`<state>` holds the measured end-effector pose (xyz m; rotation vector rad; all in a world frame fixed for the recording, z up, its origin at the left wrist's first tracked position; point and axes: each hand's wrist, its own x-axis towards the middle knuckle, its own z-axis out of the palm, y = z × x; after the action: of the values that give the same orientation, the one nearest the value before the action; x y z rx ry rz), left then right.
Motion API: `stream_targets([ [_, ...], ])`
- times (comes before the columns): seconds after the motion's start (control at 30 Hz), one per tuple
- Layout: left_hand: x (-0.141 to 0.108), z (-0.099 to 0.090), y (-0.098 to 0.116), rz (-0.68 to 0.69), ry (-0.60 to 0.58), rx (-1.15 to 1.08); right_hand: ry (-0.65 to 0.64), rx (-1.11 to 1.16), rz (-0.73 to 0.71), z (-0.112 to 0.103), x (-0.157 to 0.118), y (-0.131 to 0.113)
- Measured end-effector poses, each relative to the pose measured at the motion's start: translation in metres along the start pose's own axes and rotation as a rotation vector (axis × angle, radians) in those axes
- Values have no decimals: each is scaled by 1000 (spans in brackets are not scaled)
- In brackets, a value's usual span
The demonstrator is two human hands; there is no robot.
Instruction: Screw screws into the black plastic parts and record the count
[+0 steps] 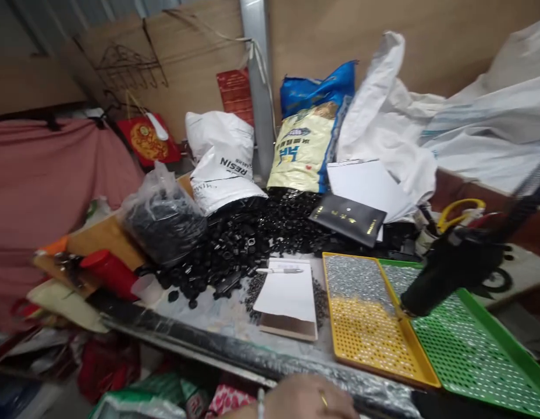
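At the bottom edge, by the table's front edge, is my left hand (311, 398), with a ring and something round the wrist. It is blurred and cut off by the frame, so its fingers and anything in them are hidden. My right hand is out of view. Beyond my left hand, a white notepad (287, 299) with a pen (281, 270) across its top lies on small dark pieces. To its right are a yellow perforated tray (370, 331) and a green one (479, 343), both bearing many small shiny pieces.
Black parts (235, 244) are heaped behind the notepad, below white and blue-yellow sacks. A filled plastic bag (160, 218), a red container (108, 272) and a clear cup (146, 290) stand left. A black tool (453, 267) overhangs the green tray.
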<state>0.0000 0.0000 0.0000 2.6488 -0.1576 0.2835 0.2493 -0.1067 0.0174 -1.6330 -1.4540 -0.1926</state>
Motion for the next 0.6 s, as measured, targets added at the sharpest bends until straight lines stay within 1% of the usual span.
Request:
stream_targets([
  [0.03, -13, -16, 2, -71, 228, -61, -51, -5, -1, 3, -8, -9],
  [0.07, -25, -34, 2, -266, 525, -118, -99, -12, 1, 5, -12, -16],
  [0.1, -35, -51, -2, -485, 780, -140, -141, -19, 2, 8, -12, -23],
  [0.13, -42, -66, -11, -681, 940, -146, -176, -18, -1, 14, -7, -30],
  [0.17, -46, -77, -22, -822, 1000, -145, -222, -36, 6, 23, 4, -37],
  [0.2, -47, -83, -36, -863, 1009, -136, -261, -54, 5, 37, 19, -44],
  [0.23, -46, -85, -50, -884, 1001, -131, -316, -81, 8, 55, 38, -53],
  [0.27, -43, -83, -64, -902, 973, -127, -427, -224, 53, 76, 58, -62],
  [0.3, -39, -79, -75, -911, 934, -123, -473, -278, 33, 100, 78, -72],
  [0.37, -33, -67, -89, -924, 864, -115, -559, -329, -48, 145, 110, -90],
  [0.4, -32, -63, -92, -929, 839, -103, -583, -365, -76, 164, 121, -97],
  [0.43, -32, -61, -93, -932, 823, -84, -602, -395, -96, 178, 128, -103],
  [0.47, -32, -62, -93, -933, 813, -58, -611, -425, -109, 186, 131, -106],
  [0.5, -32, -66, -93, -933, 807, -26, -608, -453, -109, 187, 130, -107],
  [0.53, -32, -72, -93, -929, 799, 6, -598, -477, -99, 183, 127, -105],
  [0.6, -26, -88, -99, -906, 767, 64, -557, -518, -65, 160, 113, -96],
])
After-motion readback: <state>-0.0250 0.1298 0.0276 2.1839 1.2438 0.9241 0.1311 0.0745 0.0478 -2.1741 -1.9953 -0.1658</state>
